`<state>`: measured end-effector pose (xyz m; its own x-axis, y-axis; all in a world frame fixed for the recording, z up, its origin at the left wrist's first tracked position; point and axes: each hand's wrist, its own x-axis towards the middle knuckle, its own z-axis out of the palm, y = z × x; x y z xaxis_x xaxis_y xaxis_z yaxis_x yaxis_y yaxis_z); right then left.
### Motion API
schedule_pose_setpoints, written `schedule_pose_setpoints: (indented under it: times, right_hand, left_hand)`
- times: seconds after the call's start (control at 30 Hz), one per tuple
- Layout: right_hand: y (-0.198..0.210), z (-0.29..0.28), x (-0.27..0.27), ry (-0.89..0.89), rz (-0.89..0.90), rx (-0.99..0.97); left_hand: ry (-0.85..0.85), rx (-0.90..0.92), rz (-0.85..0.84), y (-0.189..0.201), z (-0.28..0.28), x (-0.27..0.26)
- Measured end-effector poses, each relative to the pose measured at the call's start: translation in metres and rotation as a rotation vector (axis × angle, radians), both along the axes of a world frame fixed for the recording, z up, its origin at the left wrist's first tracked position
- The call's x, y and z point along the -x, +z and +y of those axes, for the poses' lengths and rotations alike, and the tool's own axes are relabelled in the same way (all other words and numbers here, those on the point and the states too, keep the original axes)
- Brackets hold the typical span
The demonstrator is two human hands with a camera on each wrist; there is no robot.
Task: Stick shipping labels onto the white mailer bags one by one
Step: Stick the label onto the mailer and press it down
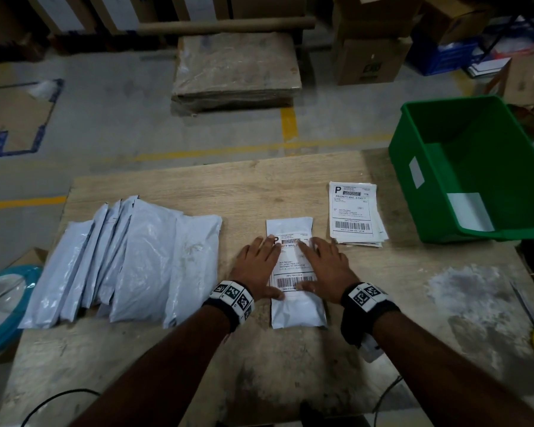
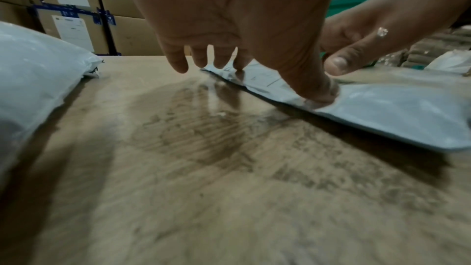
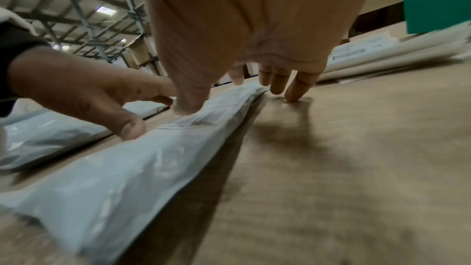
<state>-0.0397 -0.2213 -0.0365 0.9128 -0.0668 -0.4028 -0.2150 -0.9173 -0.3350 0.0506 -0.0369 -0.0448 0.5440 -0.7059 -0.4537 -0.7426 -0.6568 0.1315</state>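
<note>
Both hands (image 1: pixel 293 271) lay flat and open, pressing label (image 1: pixel 291 263) onto mailer bag (image 1: pixel 296 309); best smoothed from center outward to avoid bubbles.

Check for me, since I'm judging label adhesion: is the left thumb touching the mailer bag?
Touching. The left wrist view shows the left hand's thumb tip pressed onto the mailer bag, denting its film near the edge.

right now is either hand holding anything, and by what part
Nothing is gripped. The left hand and right hand press flat fingers on the label, at its side edges, atop the mailer bag.
</note>
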Motion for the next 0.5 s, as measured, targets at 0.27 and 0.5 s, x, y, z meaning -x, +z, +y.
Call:
schedule_pose_setpoints:
  times: [0.27, 0.5]
  right_hand:
    - [-0.016, -0.006, 0.039, -0.02, -0.152, -0.079]
    - [-0.013, -0.005, 0.049, -0.049, -0.213, -0.181]
  left_hand:
    - [-0.165, 0.314, -0.024, 0.001, 0.016, 0.02]
    - [-0.168, 0.323, -0.056, 0.01, 0.03, 0.027]
